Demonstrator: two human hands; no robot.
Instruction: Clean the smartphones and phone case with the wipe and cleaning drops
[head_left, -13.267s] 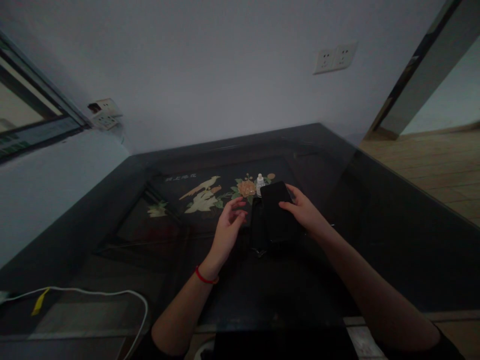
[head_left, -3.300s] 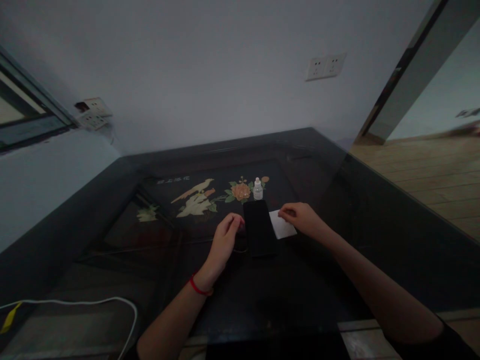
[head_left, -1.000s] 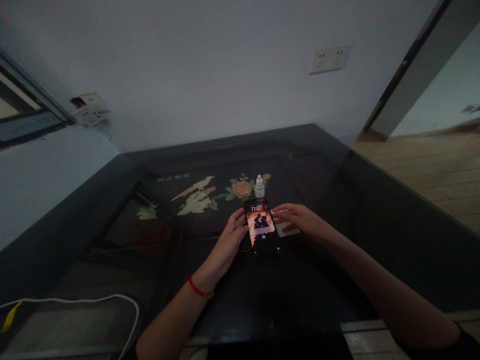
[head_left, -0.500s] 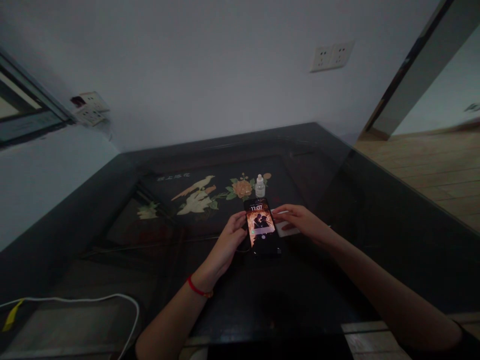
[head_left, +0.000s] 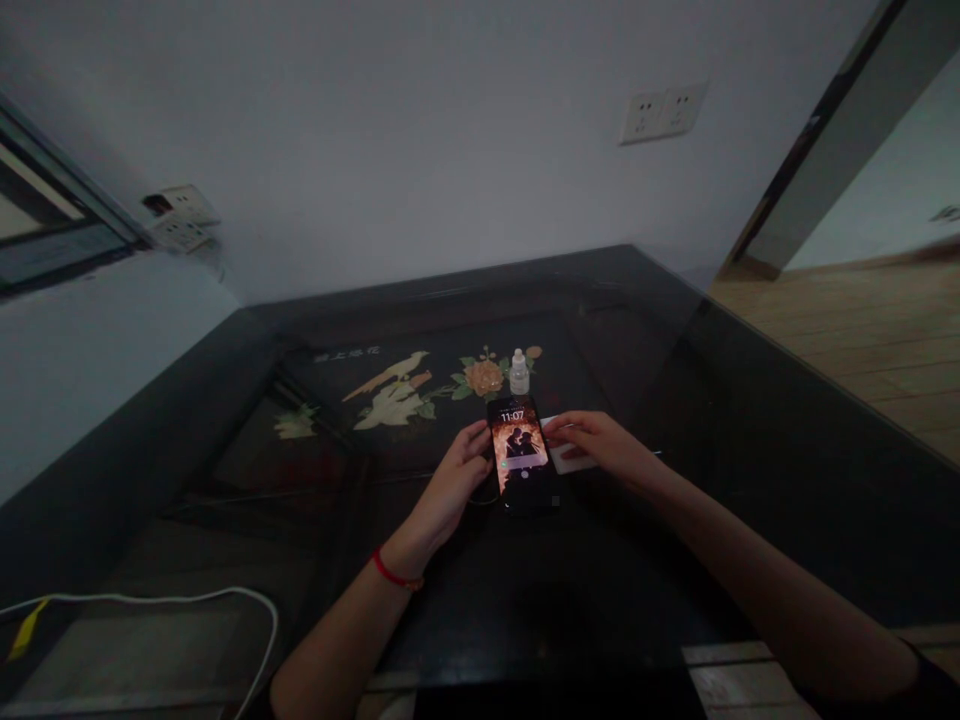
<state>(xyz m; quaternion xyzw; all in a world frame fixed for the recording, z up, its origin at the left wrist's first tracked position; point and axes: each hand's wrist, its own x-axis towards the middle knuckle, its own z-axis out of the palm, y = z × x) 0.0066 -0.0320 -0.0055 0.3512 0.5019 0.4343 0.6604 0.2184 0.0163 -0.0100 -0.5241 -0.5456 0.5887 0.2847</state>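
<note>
A black smartphone [head_left: 519,445] is in the middle of the head view, its screen lit with 11:07 and a picture of two dark figures. My left hand [head_left: 463,470] grips its left edge, fingers along the side and thumb nearer me; a red bracelet circles the wrist. On the opposite edge, the fingertips of my right hand [head_left: 600,442] press against the phone's side. A flat white item [head_left: 568,462] lies partly hidden beneath my right hand; its kind I cannot make out. Just beyond the phone's top stands a small white dropper bottle [head_left: 519,372], upright and capped.
The dark glossy tabletop [head_left: 637,560] carries a bird-and-flower design [head_left: 397,390]. A white cable [head_left: 187,598] with a yellow tag curves at the lower left. Behind the table rises a pale wall with sockets [head_left: 664,113]. Wooden floor [head_left: 885,340] shows at the right.
The phone and my left hand have shifted very slightly to the left. My right hand keeps nearly the same place, and the bottle stays put.
</note>
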